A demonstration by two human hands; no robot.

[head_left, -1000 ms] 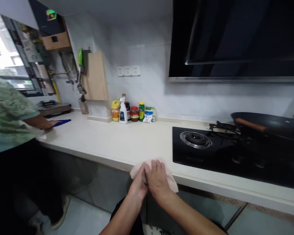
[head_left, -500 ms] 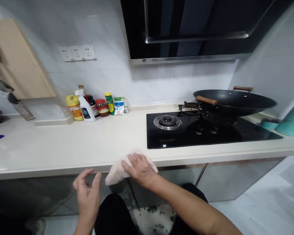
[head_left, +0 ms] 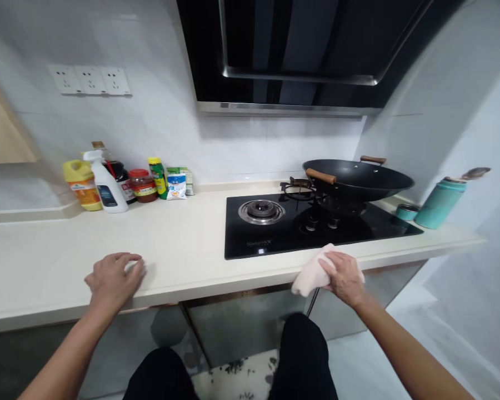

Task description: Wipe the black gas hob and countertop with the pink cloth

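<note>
My right hand (head_left: pixel 345 278) grips a pale pink cloth (head_left: pixel 312 274), pressed against the front edge of the white countertop (head_left: pixel 179 239), just before the black gas hob (head_left: pixel 270 244). Part of the cloth droops over that edge. At the left, my left hand (head_left: pixel 114 276) is at the counter's front edge, its fingers loosely bent with a gap to the thumb and nothing seen in it. Whether it touches the surface is hard to tell.
A black wok (head_left: pixel 358 180) with wooden handles sits on the right burner. Beyond it stand a teal bottle (head_left: pixel 440 204) and a small teal container (head_left: pixel 407 212). Along the wall are a spray bottle (head_left: pixel 109 186), a yellow jug (head_left: pixel 83 184) and a red-lidded jar (head_left: pixel 142 186). The range hood (head_left: pixel 283 108) hangs above.
My right hand has carried the cloth rightward along the counter edge, to in front of the hob. My left hand has risen from below the edge to counter level. The view has turned right.
</note>
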